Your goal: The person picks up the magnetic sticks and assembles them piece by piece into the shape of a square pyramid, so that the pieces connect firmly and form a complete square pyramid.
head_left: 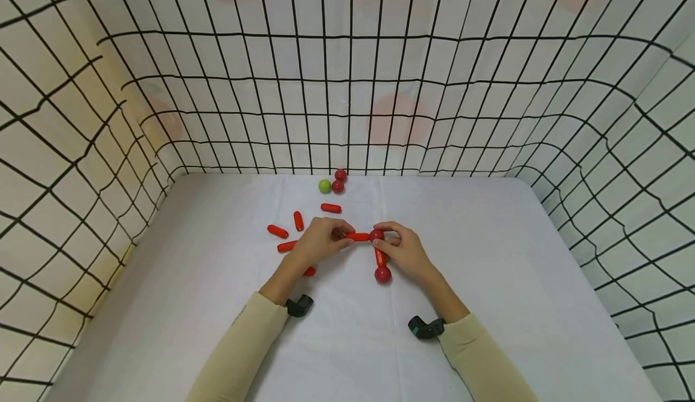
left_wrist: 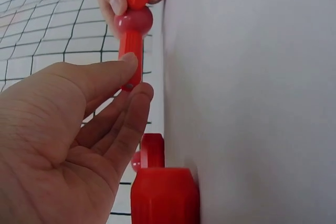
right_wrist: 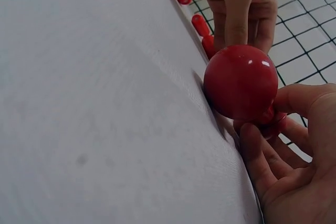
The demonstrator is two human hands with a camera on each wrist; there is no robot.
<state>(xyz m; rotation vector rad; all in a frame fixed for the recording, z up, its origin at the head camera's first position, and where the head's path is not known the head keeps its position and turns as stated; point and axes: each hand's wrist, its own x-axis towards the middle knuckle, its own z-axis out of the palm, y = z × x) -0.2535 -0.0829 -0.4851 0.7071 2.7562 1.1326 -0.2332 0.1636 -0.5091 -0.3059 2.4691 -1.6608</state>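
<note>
White tabletop (head_left: 478, 251) — red rod (head_left: 359, 236) — pinched in left hand (head_left: 320, 240)

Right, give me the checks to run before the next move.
Left grip pinching the crosswise red stick: ok.
Right grip on the corner ball: ok.
Crosswise red stick fully seated in the corner ball: cannot tell.
Lower ball at the near end of the lower stick: ok.
Ball on the crosswise red stick's free end: not ok, none there.
Green ball clear of both grips: ok.
</note>
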